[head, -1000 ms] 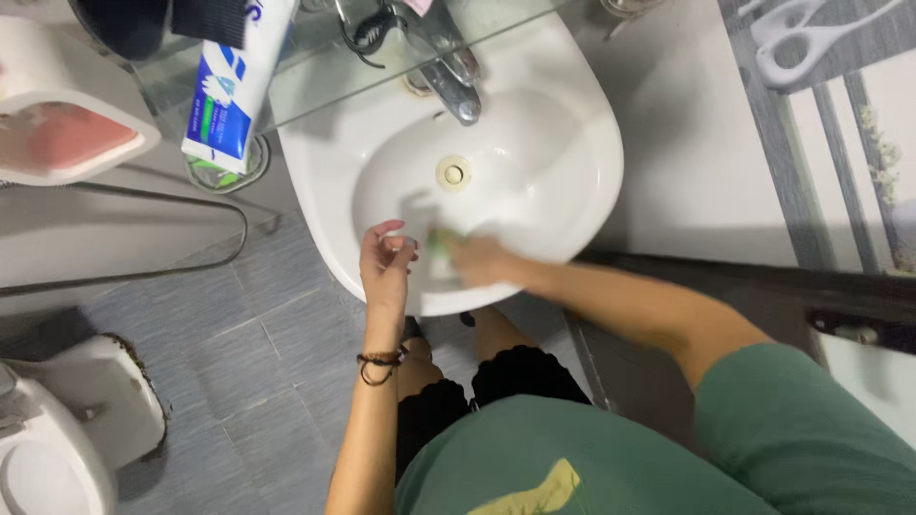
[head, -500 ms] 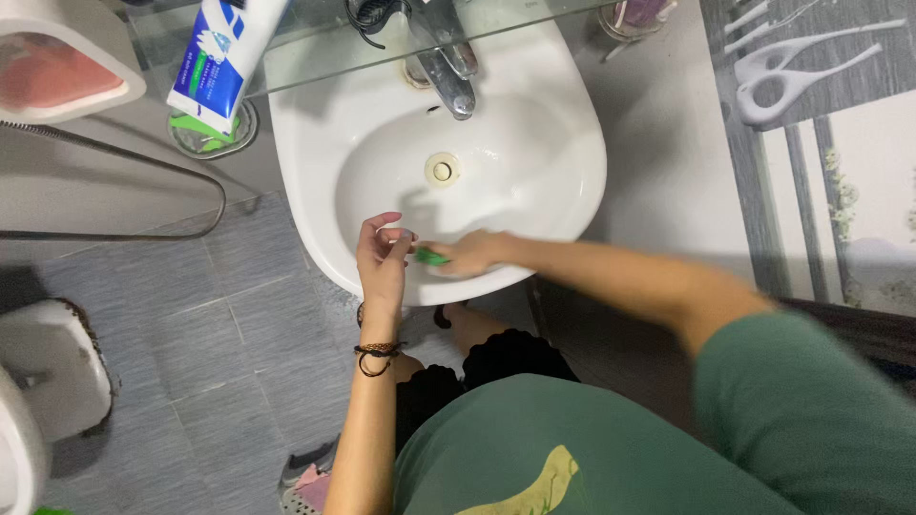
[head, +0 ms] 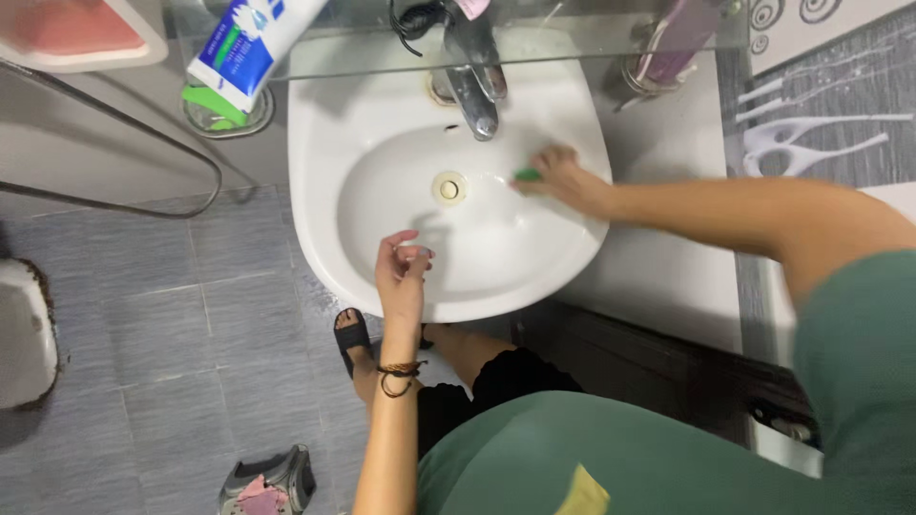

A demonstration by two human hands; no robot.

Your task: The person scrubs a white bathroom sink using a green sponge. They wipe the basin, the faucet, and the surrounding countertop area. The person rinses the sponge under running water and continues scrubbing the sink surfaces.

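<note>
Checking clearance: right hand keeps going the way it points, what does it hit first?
The right hand with the green scrubber points left across the sink; probably the drain first, perhaps the faucet base. Depth unclear.

1. A white and blue squeeze tube (head: 250, 43) stands head-down in a round holder, up to my left.
2. A clear glass shelf (head: 592, 38) runs above the chrome tap (head: 474, 95).
3. A thin metal rail (head: 114, 124) curves along the wall.
4. A grey shoe with a pink inside (head: 267, 482) lies on the grey tiled floor (head: 172, 324).
</note>
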